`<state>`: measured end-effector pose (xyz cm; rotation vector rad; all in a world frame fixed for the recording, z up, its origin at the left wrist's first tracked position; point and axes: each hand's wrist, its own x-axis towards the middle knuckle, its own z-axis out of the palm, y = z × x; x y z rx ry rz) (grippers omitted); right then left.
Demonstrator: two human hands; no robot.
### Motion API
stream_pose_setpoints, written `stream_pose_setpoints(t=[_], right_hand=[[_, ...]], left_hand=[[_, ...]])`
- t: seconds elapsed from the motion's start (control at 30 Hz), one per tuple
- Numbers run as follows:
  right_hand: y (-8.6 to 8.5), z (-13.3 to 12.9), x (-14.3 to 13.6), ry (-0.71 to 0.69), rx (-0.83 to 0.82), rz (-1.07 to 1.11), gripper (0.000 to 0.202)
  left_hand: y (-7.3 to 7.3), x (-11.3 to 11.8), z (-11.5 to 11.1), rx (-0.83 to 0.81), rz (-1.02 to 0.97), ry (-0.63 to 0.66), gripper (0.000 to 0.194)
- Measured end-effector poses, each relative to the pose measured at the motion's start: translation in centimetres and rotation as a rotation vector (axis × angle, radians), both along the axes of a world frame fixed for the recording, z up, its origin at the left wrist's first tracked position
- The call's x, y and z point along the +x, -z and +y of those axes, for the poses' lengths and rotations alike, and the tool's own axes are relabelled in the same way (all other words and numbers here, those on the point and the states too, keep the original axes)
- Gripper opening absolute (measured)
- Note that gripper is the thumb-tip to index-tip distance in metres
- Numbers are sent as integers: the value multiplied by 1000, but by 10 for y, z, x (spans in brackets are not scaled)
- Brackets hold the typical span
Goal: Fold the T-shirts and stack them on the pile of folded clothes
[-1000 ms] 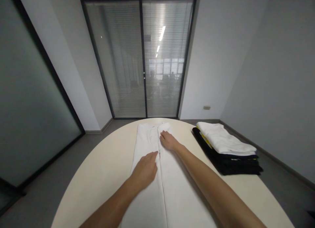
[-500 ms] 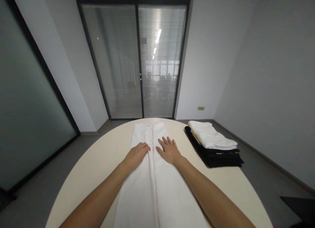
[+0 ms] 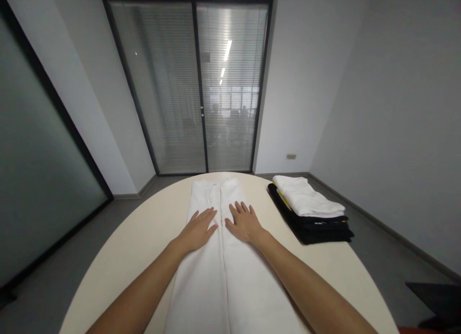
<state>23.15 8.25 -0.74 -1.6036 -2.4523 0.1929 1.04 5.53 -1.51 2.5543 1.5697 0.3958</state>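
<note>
A white garment (image 3: 201, 290) lies lengthwise on the round table, its two sides meeting at a seam down the middle. It looks like a pair of trousers or a shirt; I cannot tell which. My left hand (image 3: 197, 229) rests flat on its left half, fingers spread and thumb close to the seam. On the right half lies my right hand (image 3: 245, 222), also flat with fingers apart. Neither hand grips the cloth. The near end of the garment runs out of the bottom of the view.
The cream tabletop (image 3: 144, 238) has a curved edge. At its right side sits a stack of folded black clothes (image 3: 320, 230) with a folded white cloth (image 3: 308, 197) on top. Beyond stands a glass door (image 3: 180, 93) with blinds. A dark object (image 3: 439, 300) is at the lower right.
My left hand has flattened and its fingers have spread, the thumb now out toward the seam. My right hand stays in nearly the same place on the cloth. The view has shifted slightly.
</note>
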Motion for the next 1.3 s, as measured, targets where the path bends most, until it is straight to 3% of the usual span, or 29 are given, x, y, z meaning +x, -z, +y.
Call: stream_pose_setpoints(t=[0.13, 0.27, 0.4, 0.5, 0.6, 0.73, 0.87, 1.07, 1.2, 1.3], right_hand=[[3, 5, -2, -45, -40, 8, 71], [3, 20, 2, -49, -39, 19, 72], [-7, 25, 0, -23, 31, -3, 66], [-17, 10, -7, 51, 102, -22, 54], [-18, -18, -16, 90, 53, -14, 53], [-5, -41, -21, 58, -91, -13, 71], [6, -29, -21, 48, -119, 18, 77], [2, 2, -25, 42, -85, 39, 76], [-5, -2, -19, -6, -61, 85, 67], [-15, -23, -6, -120, -105, 88, 64]], left_hand=[[5, -6, 11, -62, 78, -35, 65], [-4, 3, 17, 23, 94, -101, 62], [-14, 16, -2, 144, 101, -289, 49], [-9, 21, -25, 97, 137, -342, 53], [1, 22, -40, 22, 166, -350, 64], [8, 19, -33, -40, 133, -356, 70], [7, 15, -11, -44, 123, -352, 71], [3, 16, 15, 12, 105, -386, 68], [3, 12, 10, 115, 55, -318, 54], [5, -2, -6, 77, 63, -245, 53]])
